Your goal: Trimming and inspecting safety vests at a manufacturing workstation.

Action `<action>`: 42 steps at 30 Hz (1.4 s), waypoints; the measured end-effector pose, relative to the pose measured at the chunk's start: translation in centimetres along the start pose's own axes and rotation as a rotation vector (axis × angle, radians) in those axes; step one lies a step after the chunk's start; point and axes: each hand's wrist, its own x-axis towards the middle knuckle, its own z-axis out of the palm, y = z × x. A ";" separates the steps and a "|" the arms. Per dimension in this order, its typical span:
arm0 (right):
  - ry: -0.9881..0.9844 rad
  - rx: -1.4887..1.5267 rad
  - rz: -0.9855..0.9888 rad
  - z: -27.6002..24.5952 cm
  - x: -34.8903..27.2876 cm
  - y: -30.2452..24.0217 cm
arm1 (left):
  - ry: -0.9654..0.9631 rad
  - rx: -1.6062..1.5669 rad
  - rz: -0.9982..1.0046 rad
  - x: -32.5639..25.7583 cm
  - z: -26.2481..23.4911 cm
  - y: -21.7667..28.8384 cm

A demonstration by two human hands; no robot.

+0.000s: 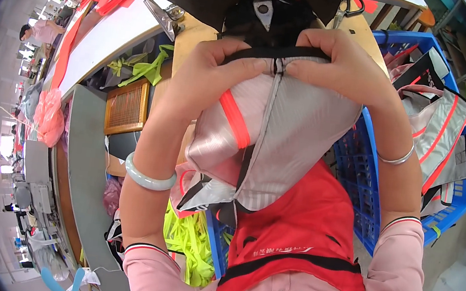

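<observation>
Two hands, left hand and right hand, pinch one grey garment with closed fingers.

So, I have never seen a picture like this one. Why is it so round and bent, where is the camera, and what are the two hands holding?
The camera sits on the person's head and looks down, so you see the person's own arms come up from the lower edge. Its very wide lens bends straight lines near the rim.

The left hand and the right hand both pinch the black edge band of a silver-grey garment piece with an orange stripe. They hold it just before a sewing machine on a wooden table.

The left wrist wears a pale green bangle, the right a silver bracelet. At the right, a blue plastic crate holds more grey and orange pieces. Yellow-green strips lie lower down.
</observation>
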 end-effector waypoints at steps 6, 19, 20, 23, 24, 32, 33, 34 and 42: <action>0.020 0.010 0.049 -0.9 1.6 0.7 | -0.004 -0.155 -0.040 2.0 0.0 -0.3; 0.035 0.012 0.039 -0.2 2.6 1.0 | 0.015 -0.245 -0.067 2.1 -0.5 -1.1; 0.040 0.010 0.041 -0.3 2.7 1.1 | 0.040 -0.275 -0.075 2.0 -0.4 -1.1; 0.003 0.010 0.061 -0.4 3.0 1.4 | 0.036 -0.328 -0.075 2.2 -0.5 -1.3; 0.007 0.033 0.048 -0.4 3.1 1.6 | 0.009 -0.350 -0.067 2.2 -0.5 -1.4; 0.032 0.107 0.036 -0.4 4.0 2.0 | 0.084 -0.422 -0.078 2.7 0.0 -0.4; 0.023 0.140 0.048 -0.4 4.0 2.1 | 0.086 -0.455 -0.078 2.9 -0.1 -0.5; 0.015 0.172 0.060 -0.4 4.0 2.1 | 0.087 -0.454 -0.077 2.9 -0.1 -0.7; 0.150 0.087 0.101 0.3 3.5 1.1 | 0.131 -0.418 -0.087 3.7 -0.7 -1.4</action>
